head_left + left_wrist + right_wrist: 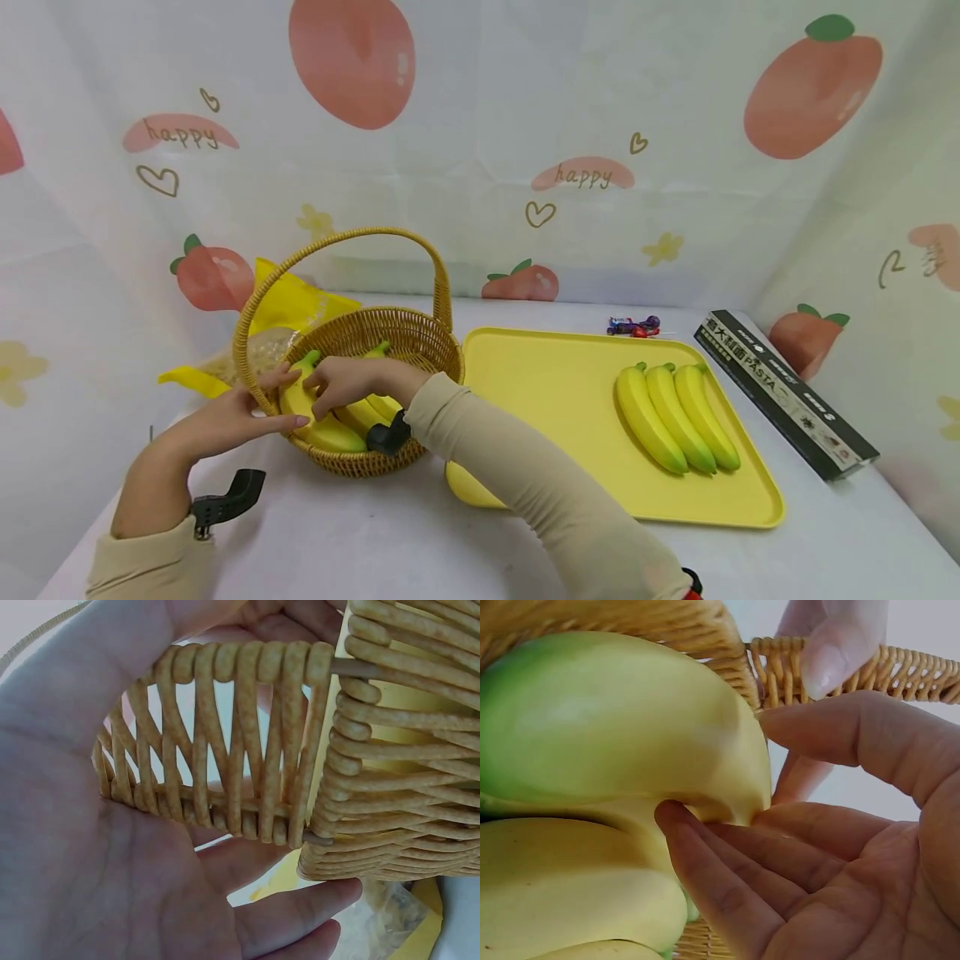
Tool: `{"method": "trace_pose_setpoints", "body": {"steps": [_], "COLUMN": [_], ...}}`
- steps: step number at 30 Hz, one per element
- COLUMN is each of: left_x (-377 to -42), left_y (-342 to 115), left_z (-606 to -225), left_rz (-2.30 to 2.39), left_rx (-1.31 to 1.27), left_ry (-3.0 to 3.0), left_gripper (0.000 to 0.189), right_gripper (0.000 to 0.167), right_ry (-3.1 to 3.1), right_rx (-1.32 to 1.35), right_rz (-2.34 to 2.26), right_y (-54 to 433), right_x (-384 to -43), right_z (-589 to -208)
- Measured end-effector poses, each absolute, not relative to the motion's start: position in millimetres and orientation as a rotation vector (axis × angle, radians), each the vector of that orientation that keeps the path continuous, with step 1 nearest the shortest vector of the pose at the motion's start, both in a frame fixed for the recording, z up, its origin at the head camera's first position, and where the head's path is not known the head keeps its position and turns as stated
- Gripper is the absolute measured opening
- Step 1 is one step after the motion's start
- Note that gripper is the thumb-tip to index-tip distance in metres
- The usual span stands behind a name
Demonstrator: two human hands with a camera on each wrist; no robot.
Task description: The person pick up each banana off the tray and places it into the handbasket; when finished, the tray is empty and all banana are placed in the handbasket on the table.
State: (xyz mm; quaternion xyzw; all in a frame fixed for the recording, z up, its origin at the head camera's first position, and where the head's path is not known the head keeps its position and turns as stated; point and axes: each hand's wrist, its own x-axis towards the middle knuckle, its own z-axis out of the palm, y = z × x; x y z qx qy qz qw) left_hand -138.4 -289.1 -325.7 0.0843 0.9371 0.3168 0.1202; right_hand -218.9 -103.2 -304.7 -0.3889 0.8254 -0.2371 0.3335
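— What are the fingers of the right hand [347, 383] doing?
— Pinching a banana [622, 720], thumb on one side, fingertips on the other.
— How does it look?
— Plump, curved and smooth, yellow shading to green at its near end. It lies in the wicker basket [352, 464], beside other bananas [362, 415].
— And the left hand [232, 419]?
— Its fingers curl around the base of the basket's handle [247, 664].
— The arms?
— The right forearm [540, 475] slants in over the yellow tray [547, 392], hand bent down; the left forearm [153, 496] rises from the lower left.
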Motion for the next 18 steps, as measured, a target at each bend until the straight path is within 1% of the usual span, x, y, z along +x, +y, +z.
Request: {"method": "trace_pose_setpoints", "body": {"steps": [5, 10, 13, 18], "left_x": [-137, -137, -138, -138], "left_y": [-290, -290, -290, -290], "left_z": [-326, -327, -327, -326], "left_rz": [0.938, 0.976, 1.005, 1.032], "left_rx": [0.267, 0.270, 0.281, 0.282], "left_ry": [2.738, 2.722, 2.711, 2.696], "left_gripper": [0.071, 0.071, 0.072, 0.068], "right_gripper": [0.059, 0.055, 0.052, 0.053], "right_ry": [2.123, 2.083, 2.056, 2.101], "right_rx": [-0.990, -0.971, -1.005, -1.135], "right_rz": [-0.656, -0.710, -0.712, -0.615], "right_y": [-103, -102, -98, -85], "right_x": [-220, -220, -219, -218], "right_z": [-306, -308, -307, -300]}}
